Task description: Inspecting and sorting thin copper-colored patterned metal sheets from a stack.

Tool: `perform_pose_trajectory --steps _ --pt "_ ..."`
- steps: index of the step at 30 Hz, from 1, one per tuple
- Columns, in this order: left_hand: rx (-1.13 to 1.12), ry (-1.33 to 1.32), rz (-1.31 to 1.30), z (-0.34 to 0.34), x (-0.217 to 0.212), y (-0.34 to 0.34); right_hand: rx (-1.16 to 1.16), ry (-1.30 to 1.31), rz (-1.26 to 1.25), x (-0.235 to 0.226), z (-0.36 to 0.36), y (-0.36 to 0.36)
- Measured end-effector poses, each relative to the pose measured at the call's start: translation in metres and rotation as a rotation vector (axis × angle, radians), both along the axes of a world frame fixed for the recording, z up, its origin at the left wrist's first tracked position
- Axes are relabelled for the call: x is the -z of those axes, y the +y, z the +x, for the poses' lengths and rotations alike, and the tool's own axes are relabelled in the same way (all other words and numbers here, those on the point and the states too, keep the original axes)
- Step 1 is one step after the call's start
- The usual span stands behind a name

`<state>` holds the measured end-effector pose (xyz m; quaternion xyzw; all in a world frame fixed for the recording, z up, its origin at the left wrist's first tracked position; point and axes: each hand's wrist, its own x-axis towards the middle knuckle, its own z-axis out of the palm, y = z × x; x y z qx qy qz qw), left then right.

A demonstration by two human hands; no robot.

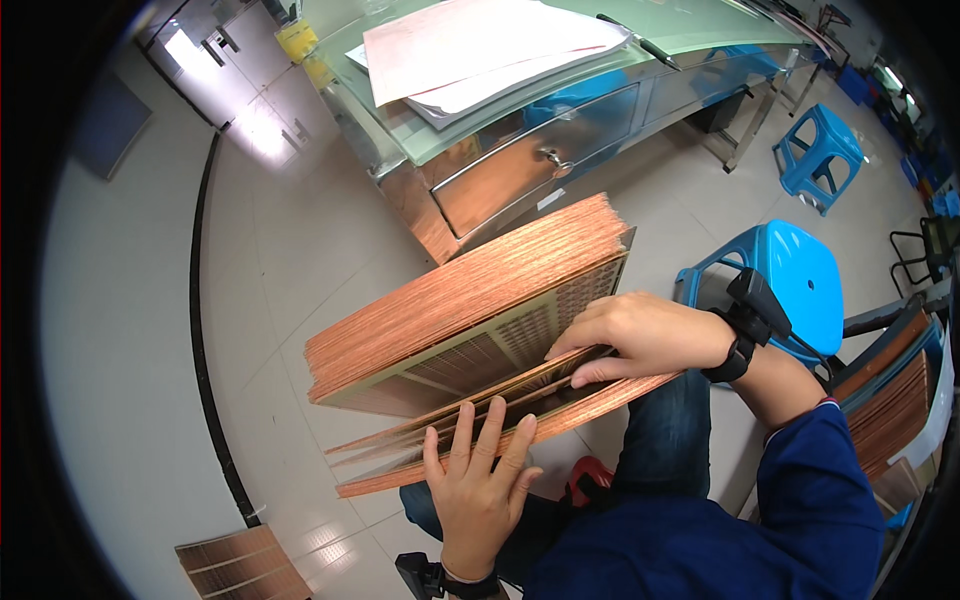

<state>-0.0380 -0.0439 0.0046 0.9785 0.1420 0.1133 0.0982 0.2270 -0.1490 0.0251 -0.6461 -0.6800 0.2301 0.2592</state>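
A thick stack of copper-edged circuit board panels stands tilted in front of me, its near face showing a grid of holes and pads. Nearer my lap, several thin panels are fanned apart, and a thinner bundle of panels leans toward me. My right hand grips the fanned panels at their right end, fingers over the far side and thumb on the near side. With fingers spread, my left hand lies against the upper edge of the near bundle.
A glass-topped metal desk stands ahead, bearing papers and a pen. Blue plastic stools stand at the right. More panels lean on a rack at far right. Another panel lies at the lower left, near the wall.
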Motion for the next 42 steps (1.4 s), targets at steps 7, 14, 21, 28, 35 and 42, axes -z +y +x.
perform_pose_trajectory --steps 7,14,21,28,35,42 --pt "0.004 0.017 0.009 0.001 0.002 0.001 0.197 -0.262 0.421 0.001 -0.007 0.005" --pt "-0.014 0.004 0.024 0.001 0.002 0.000 -0.010 0.114 -0.043 -0.002 -0.006 -0.009" --pt "-0.013 0.006 0.023 0.001 0.003 0.000 -0.032 0.088 -0.145 0.000 -0.002 -0.011" --pt "-0.020 0.002 0.028 0.000 0.003 -0.001 -0.045 0.105 -0.142 0.002 -0.002 -0.011" --pt "-0.020 0.006 0.022 0.000 0.003 -0.001 -0.064 0.076 -0.140 0.004 0.001 -0.010" --pt "-0.023 0.008 0.028 0.000 0.003 -0.002 -0.087 0.050 -0.106 0.006 0.002 -0.009"
